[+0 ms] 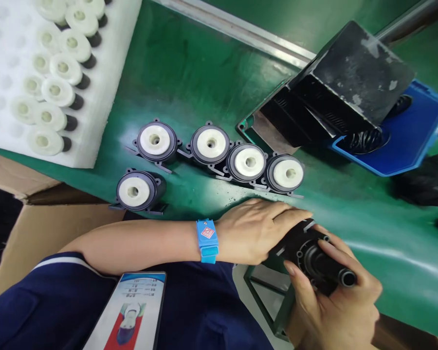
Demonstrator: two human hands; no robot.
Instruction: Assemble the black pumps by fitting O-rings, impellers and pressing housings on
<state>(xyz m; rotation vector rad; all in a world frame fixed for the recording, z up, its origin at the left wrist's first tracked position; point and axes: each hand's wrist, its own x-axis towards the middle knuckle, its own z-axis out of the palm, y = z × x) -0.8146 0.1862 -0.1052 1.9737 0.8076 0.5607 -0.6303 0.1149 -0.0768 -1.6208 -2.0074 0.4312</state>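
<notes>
Over the front edge of the bench, both hands are closed around a black plastic pump housing (316,260) with a short pipe outlet facing up and to the right. My left hand (253,228), with a blue strap at the wrist, grips its left side, fingers partly hidden behind it. My right hand (345,301) wraps the outlet end, thumb and fingers against the body. Just beyond my left hand stand several dark round housings with white discs in them, the closest being a housing (287,173) at the row's right end.
A white foam tray (107,82) at the upper left carries several white disc-shaped parts (63,68). At the right, a worn black box-like device (350,78) stands beside a blue bin (401,150) holding black parts. A cardboard box (51,228) lies below the green bench (190,63).
</notes>
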